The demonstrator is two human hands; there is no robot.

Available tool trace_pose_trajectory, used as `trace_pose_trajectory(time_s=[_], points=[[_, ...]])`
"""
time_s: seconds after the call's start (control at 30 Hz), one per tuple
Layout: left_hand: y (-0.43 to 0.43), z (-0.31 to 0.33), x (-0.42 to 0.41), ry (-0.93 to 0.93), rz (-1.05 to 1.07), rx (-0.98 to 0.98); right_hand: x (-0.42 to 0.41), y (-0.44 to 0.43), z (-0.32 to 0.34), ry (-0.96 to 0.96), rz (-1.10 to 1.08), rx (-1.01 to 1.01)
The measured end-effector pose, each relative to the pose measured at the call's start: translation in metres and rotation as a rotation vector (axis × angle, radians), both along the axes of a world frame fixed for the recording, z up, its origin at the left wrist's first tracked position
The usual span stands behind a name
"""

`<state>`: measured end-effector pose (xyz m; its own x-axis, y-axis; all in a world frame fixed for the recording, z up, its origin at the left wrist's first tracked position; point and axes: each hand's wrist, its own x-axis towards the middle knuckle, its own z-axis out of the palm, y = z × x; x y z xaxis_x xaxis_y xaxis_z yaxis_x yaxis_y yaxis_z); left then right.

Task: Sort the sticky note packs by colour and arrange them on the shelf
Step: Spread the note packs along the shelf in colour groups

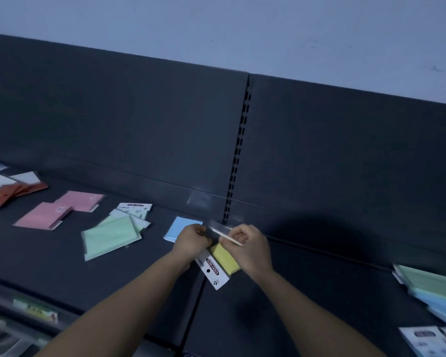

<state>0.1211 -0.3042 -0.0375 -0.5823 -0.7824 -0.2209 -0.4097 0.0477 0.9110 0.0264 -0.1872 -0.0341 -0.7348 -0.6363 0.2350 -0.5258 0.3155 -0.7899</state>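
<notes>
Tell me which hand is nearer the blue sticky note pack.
Left. The left hand sits at the blue sticky note pack's right edge; the right hand is farther right, beyond the yellow pack.

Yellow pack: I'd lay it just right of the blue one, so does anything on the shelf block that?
Nothing visible does. The left hand and right hand hold the yellow pack above bare shelf beside the blue pack; only the left hand overlaps that pack's corner.

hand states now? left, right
Left hand grips the yellow pack.
Right hand pinches a thin flat pack, seen edge-on; its colour cannot be told.
</notes>
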Motion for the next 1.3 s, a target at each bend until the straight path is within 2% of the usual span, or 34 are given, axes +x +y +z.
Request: trace_pose_trajectory(time_s=[0.1,0.23,0.4,0.5,0.7,1.07,1.3], points=[[0.001,0.003,0.002,0.016,-0.009,-0.026,0.0,0.002,0.004,-0.071,0.014,-0.024],[0.006,0.016,0.009,0.041,0.021,-0.094,0.0,0.002,0.021,-0.084,0.018,-0.209],[0.001,0.037,0.031,0.189,0.157,-0.066,0.016,-0.011,0.05,-0.427,0.097,-0.356],[-0.004,0.042,0.053,0.29,0.276,-0.013,0.032,-0.022,0.053,-0.522,0.145,-0.37],[-0.027,0.044,0.111,0.291,0.439,0.058,0.075,-0.059,0.052,-0.443,0.212,-0.288],[-0.105,0.051,0.24,0.376,0.581,0.091,0.184,-0.161,0.057,-0.512,0.373,-0.171],[-0.173,0.053,0.329,0.503,0.65,0.184,0.268,-0.24,0.056,-0.583,0.353,-0.192]])
